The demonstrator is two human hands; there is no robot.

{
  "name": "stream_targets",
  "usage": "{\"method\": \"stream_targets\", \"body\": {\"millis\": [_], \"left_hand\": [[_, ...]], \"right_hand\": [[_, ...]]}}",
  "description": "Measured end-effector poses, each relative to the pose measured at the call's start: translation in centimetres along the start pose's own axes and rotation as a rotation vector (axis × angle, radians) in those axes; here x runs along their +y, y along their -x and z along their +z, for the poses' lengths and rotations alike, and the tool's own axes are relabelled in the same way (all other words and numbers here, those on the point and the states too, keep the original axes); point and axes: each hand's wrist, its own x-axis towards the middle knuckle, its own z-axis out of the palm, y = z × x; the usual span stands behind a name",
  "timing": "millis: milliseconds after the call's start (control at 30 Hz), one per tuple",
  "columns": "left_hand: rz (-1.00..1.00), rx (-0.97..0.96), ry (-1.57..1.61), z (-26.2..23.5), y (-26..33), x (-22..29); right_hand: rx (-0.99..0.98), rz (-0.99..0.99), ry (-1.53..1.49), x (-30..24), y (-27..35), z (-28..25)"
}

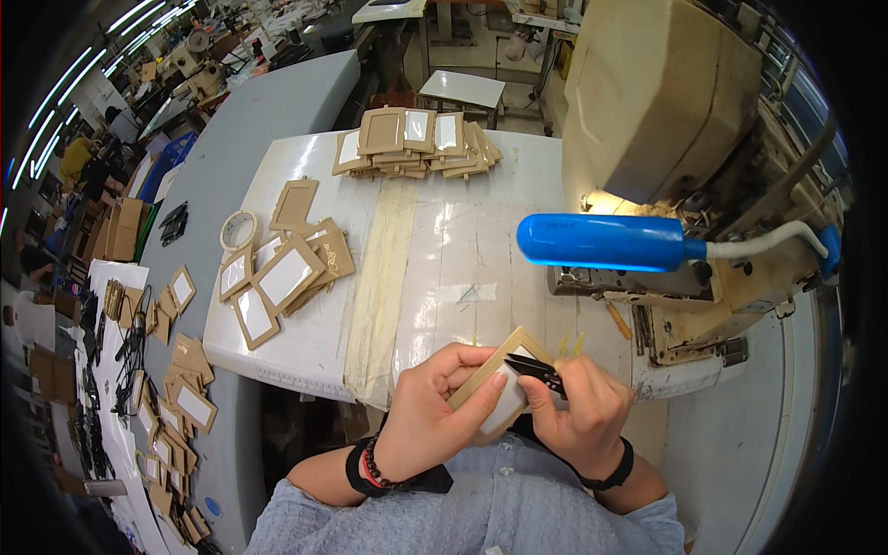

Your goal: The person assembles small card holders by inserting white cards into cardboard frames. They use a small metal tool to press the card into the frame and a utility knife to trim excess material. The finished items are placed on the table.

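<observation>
My left hand [433, 407] grips a tan rectangular frame piece with a clear window [499, 379], held tilted just above the table's near edge. My right hand [578, 407] holds small black thread snips [536, 372], their tips touching the frame's upper right edge. Both hands sit close together in front of my chest. I wear a dark beaded band on the left wrist and a black band on the right.
A beige sewing machine [666, 102] with a blue lamp [601, 242] stands at the right. Stacks of tan window pieces [416, 143] lie at the far side and more [282, 273] at the left of the white table [462, 250], beside a tape roll [240, 229]. Several more pieces cover a lower table [176, 407].
</observation>
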Motion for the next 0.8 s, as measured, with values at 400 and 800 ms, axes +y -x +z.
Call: {"method": "stream_targets", "body": {"millis": [400,800], "left_hand": [[-0.007,-0.022,0.019,-0.26,-0.09,0.48],[-0.007,0.011,0.007,-0.08,-0.16,0.44]], "right_hand": [[0.062,-0.06,-0.05,0.86,0.02,0.49],[0.011,-0.019,-0.101,0.97,0.32,0.42]]}}
